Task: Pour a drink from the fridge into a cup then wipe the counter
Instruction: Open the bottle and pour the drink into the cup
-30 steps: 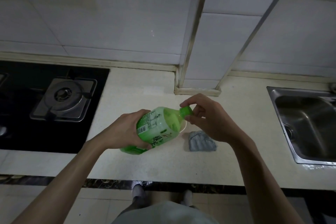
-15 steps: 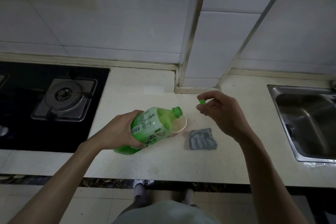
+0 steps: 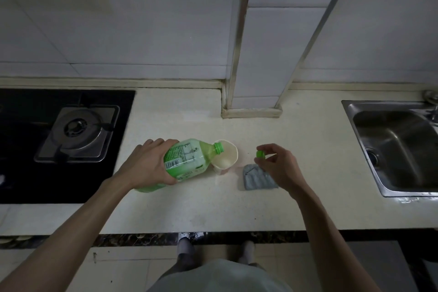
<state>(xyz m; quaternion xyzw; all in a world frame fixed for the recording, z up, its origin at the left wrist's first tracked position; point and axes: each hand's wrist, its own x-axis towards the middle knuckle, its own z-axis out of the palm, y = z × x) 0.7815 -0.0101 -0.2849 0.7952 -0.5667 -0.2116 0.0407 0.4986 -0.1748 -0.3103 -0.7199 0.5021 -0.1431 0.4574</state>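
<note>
The bottle [image 3: 187, 163] was tipped over the cup [image 3: 225, 157], gripped by the left hand [image 3: 147, 166]. The right hand [image 3: 279, 168] pinched the cap [image 3: 260, 154]. The cloth [image 3: 257, 178] waited at the cup's 4 o'clock; wiping was not done.

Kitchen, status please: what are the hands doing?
Left hand tilting green plastic bottle over white paper cup. Right hand fingers pinch green cap. Grey cloth beside cup, nothing blocking.
</note>
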